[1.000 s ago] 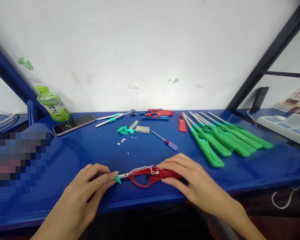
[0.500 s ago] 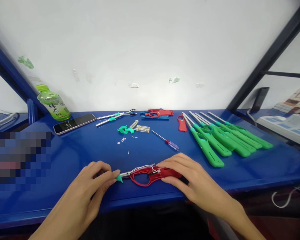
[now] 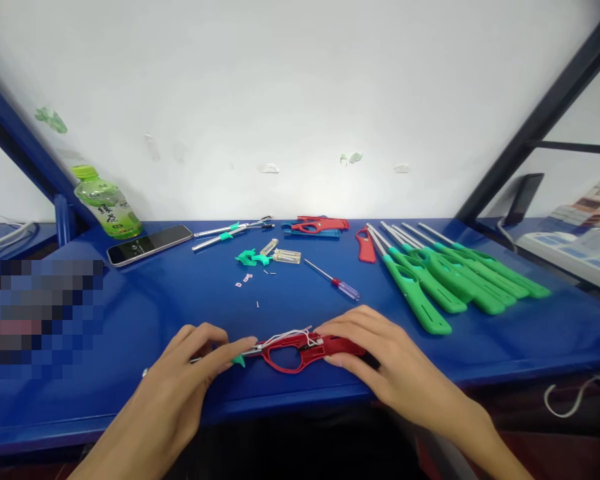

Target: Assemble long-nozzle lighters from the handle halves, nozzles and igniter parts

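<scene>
A red lighter handle half (image 3: 300,349), open with white wires showing, lies near the front edge of the blue table (image 3: 180,293). My right hand (image 3: 380,353) lies over its right end, fingers curled down on it. My left hand (image 3: 200,357) pinches the thin metal tube with a green collar (image 3: 239,360) that sticks out of the handle's left end. Both hands rest on the table.
Several green long-nosed lighters (image 3: 445,277) lie at the right. A small screwdriver (image 3: 335,281), loose green and clear parts (image 3: 267,257), metal tubes (image 3: 230,231) and red and blue shells (image 3: 315,227) sit at the back. A phone (image 3: 149,245) and green bottle (image 3: 106,203) stand left.
My left fingers have slid right along the tube, over the green collar and closer to the red handle. My right hand has stayed in place.
</scene>
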Motion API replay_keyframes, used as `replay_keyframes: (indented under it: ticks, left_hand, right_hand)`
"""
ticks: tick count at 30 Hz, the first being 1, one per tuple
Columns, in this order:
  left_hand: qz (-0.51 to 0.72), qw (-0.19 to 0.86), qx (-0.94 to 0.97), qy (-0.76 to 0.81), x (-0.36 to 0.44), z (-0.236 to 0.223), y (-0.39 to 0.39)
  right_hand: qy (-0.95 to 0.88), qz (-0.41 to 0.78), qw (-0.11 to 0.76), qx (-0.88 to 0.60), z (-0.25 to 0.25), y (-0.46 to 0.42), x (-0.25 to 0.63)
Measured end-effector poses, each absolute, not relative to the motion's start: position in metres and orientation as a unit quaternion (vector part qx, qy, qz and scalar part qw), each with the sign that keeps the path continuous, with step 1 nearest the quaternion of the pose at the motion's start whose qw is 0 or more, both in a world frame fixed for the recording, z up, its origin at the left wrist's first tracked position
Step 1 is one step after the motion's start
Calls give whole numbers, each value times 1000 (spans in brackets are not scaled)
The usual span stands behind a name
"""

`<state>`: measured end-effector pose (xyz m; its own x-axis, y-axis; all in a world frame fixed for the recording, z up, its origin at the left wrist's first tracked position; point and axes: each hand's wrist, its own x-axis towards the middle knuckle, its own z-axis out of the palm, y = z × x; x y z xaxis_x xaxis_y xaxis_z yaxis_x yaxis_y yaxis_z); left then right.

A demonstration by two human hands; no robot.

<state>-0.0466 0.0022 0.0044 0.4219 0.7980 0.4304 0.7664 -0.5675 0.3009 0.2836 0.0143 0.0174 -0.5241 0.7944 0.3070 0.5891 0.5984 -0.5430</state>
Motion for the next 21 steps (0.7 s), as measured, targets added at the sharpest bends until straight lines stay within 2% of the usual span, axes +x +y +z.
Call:
replay_keyframes:
  ticks: [10,16,21]
  left_hand:
    - [351,-40,833,426,-43,-16,9]
    - [272,0,868,415,-50,-4,9]
    - [253,5,871,420,-51,-2,6]
  right_hand:
    - [-853,186,269,-408,18,14,283]
    - [-851,187,271,-408,18,13,283]
    - [-850,191,273,-408,18,14,283]
